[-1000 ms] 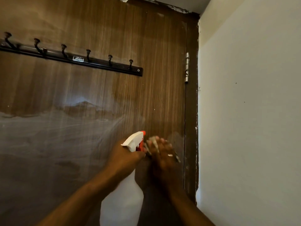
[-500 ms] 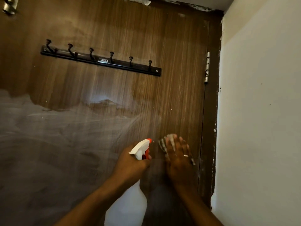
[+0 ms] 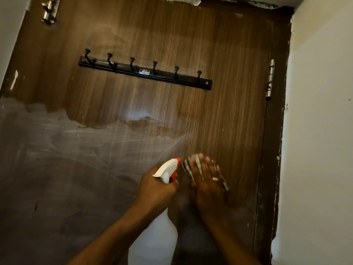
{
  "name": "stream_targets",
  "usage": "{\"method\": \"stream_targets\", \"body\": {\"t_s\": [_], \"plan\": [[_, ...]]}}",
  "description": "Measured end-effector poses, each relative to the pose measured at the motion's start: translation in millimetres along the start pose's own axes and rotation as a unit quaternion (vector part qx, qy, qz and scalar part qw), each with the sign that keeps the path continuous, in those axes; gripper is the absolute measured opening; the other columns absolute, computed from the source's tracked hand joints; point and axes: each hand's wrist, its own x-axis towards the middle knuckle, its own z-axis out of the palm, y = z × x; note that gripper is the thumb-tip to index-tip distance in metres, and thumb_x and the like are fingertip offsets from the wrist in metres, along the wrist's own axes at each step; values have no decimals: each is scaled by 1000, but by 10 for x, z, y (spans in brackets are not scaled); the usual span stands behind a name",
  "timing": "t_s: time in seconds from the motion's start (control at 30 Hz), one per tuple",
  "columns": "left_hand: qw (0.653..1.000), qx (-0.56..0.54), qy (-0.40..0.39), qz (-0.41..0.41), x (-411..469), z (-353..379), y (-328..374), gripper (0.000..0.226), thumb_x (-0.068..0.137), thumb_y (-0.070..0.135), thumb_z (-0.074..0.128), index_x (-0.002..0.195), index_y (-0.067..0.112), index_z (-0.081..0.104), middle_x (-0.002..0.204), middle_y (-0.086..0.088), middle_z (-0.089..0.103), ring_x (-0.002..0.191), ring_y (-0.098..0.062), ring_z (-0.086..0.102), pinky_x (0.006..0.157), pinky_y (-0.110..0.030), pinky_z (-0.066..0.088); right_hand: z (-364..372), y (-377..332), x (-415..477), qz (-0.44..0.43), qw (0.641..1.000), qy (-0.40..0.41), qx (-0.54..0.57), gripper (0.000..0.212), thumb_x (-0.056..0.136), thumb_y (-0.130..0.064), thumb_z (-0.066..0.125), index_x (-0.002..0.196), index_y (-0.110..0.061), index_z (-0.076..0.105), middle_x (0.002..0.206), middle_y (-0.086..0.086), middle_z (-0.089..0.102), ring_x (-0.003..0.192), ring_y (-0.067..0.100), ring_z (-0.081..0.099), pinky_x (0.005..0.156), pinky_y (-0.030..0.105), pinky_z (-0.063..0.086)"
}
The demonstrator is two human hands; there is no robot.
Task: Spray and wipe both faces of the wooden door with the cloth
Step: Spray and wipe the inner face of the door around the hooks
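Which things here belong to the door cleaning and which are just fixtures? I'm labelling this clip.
In use:
wooden door
spray bottle, gripped by the left hand
striped cloth, pressed flat under the right hand

Not in use:
hook rail
hinge
bolt
white wall

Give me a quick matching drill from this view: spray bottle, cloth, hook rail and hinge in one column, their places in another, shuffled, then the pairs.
Things:
1. spray bottle
2. cloth
3. hook rail
4. hinge

Places:
A. on the door's right edge, by the frame
B. pressed flat against the wooden door under the right hand
C. gripped at the neck by the left hand
D. mounted across the upper part of the door

Pairs: 1-C, 2-B, 3-D, 4-A
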Motion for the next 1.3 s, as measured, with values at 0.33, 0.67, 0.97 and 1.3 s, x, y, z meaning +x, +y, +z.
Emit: {"method": "stream_targets", "body": {"t_s": [0.33,0.67,0.97,1.3], "plan": [[1000,-12,-4,-24,59,-541,-211,61,81,1,67,135,13,43,131,-9,53,119,-28,52,103,-43,43,6,-318,894,178,983,28,33,55,97,-27,34,150,-15,36,156,17,34,143,39,31,116,56,27],[999,-1,-8,-37,102,-1304,-401,61,79,1,68,134,15,45,126,-9,58,115,-26,55,100,-43,46,71,-559,123,100,994,41,13,47,101,-25,33,146,-16,42,151,13,41,137,35,41,109,54,37],[1000,1,-4,-6,317,-1709,-465,61,81,1,66,134,18,42,127,-7,57,115,-23,54,100,-38,44,389,-1649,1150,107,994,33,8,52,97,-24,36,147,-10,44,151,17,42,139,34,38,118,49,24],[1000,5,-14,20,513,-2118,-669,60,78,4,67,132,24,50,115,-6,63,106,-22,60,93,-41,51,254,-1456,677,183,983,26,10,51,98,-22,44,149,-16,40,155,12,37,143,32,32,115,53,30]]}}
